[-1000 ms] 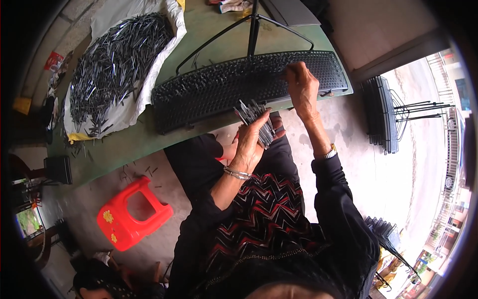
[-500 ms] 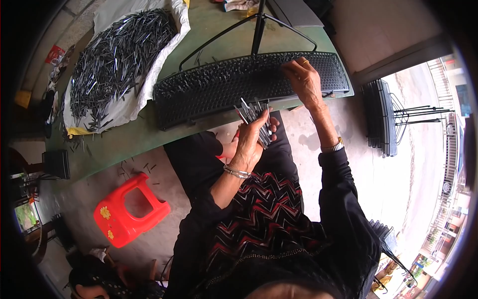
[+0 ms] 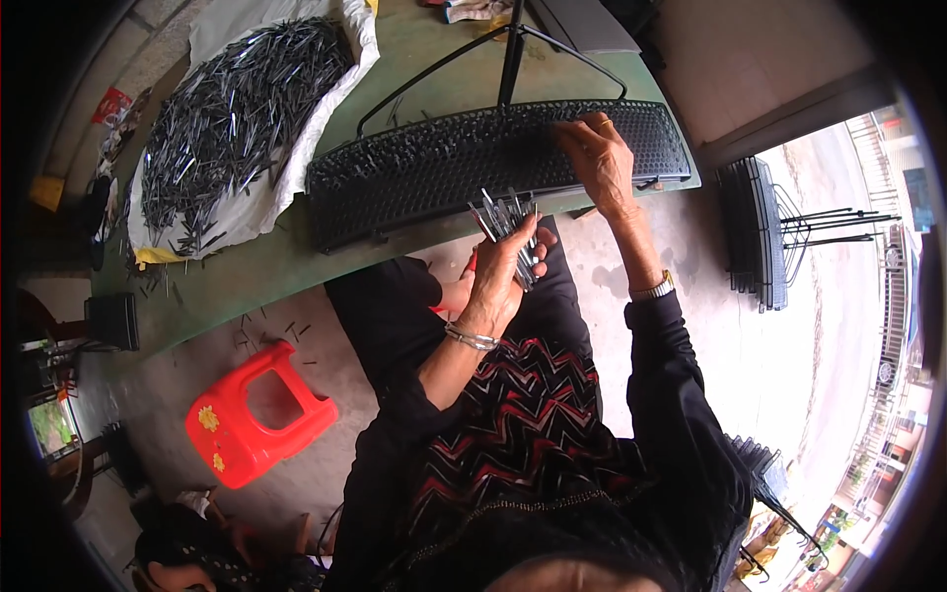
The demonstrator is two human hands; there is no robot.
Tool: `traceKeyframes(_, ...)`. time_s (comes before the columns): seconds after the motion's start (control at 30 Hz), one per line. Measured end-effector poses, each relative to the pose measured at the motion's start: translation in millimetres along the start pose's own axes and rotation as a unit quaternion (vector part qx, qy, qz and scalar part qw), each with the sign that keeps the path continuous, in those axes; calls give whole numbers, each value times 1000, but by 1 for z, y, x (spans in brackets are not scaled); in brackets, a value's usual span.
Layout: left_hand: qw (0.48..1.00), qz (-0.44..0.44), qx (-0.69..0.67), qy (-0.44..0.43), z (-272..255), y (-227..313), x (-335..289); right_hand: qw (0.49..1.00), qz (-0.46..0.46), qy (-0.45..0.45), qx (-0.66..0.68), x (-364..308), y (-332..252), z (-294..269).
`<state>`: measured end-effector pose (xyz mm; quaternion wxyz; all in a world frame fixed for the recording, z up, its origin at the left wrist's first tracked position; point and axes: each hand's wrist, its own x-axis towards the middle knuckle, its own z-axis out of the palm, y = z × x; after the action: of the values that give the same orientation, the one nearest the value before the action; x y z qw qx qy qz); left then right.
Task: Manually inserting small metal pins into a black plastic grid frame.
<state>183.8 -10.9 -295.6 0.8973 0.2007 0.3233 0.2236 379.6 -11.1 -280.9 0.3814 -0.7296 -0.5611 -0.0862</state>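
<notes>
A black perforated tray-like panel [image 3: 414,197] with many small holes lies along the near edge of the green table. Short dark pieces stick up from many holes in its left and far part. My left hand [image 3: 505,261] is closed around a bundle of thin dark strips [image 3: 511,212], just in front of the panel's near edge. My right hand [image 3: 599,158] is over the panel's right half with its fingers pinched together and pointing down. What its fingertips hold, if anything, is too small to make out.
A large heap of dark strips [image 3: 247,109] lies on a white sheet [image 3: 296,168] at the table's left. A black wire frame [image 3: 513,59] rises behind the panel. On the floor is a red plastic stool [image 3: 237,434]. Stacked black panels [image 3: 755,237] stand at the right.
My right hand has shifted very slightly, its wrist a little to the left. My left hand keeps the bundle in almost the same place.
</notes>
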Motion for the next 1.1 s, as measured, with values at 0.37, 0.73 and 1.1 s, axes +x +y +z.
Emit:
traceKeyframes(0.37, 1000, 5, -3, 8, 1, 1, -1, 995, 67, 8, -71, -4, -7, 2)
traceKeyframes(0.73, 999, 27, 9, 30, -1, 1, -2, 957, 183, -173, 142, -30, -39, -32)
traceKeyframes(1.1, 997, 18, 61, 36, 9, 0, 1, 902, 210, -205, 316, -46, -43, -38)
